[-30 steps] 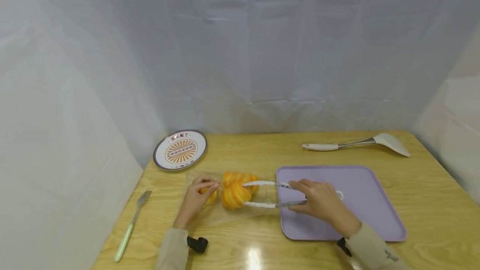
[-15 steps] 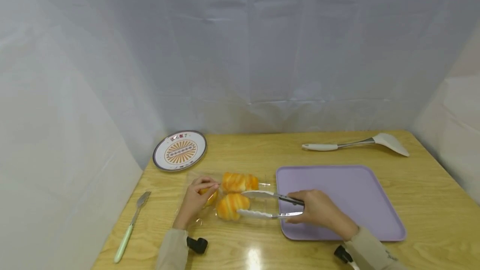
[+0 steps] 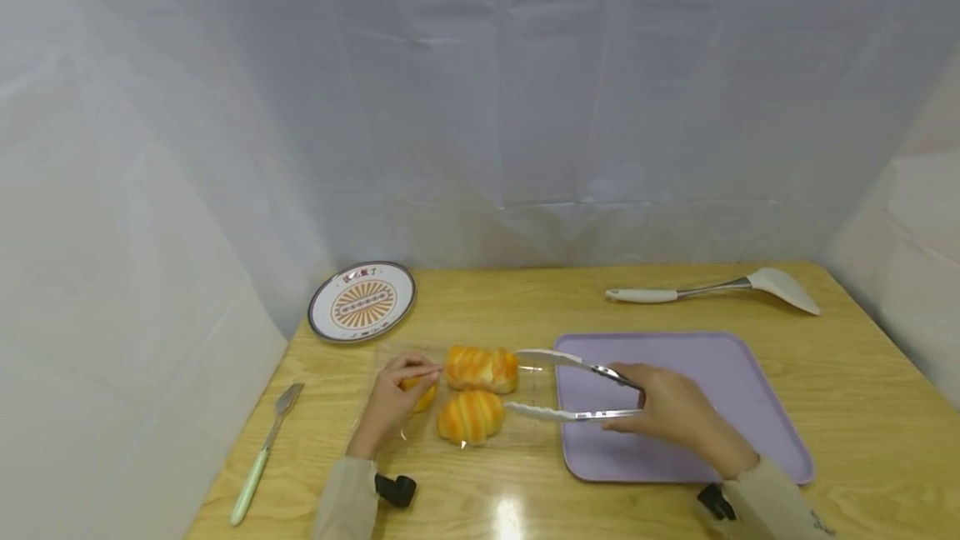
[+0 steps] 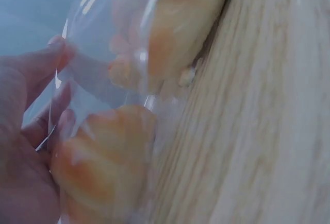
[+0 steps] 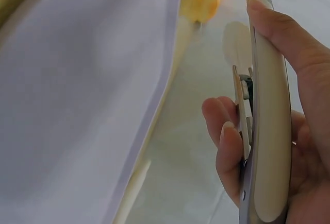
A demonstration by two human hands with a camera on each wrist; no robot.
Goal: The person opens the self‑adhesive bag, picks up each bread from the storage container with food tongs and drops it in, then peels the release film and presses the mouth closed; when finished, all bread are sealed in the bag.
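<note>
My left hand (image 3: 393,398) pinches the edge of a clear plastic bag (image 3: 517,433) between thumb and fingers. Through the film, the left wrist view shows a golden bread roll (image 4: 111,157) close beside the fingers. In the head view, a striped oblong loaf (image 3: 482,369) and a rounder striped bread (image 3: 471,417) lie side by side at the bag; a third bread (image 3: 425,397) is partly hidden by the left hand. My right hand (image 3: 678,415) grips metal tongs (image 5: 270,116) with white tips. The tongs are spread, nothing between them, their tips just right of the breads.
A lilac tray (image 3: 697,348) lies under the tongs and right hand. A round patterned plate (image 3: 362,302) is at the back left, with a green-handled fork (image 3: 262,457) nearer the front. A turner with a white head and handle (image 3: 645,296) lies behind the tray.
The tongs, earlier over the breads, have come away from the round bread and drawn back right with my right hand. That bread has settled in front of the oblong loaf. My left hand stays put.
</note>
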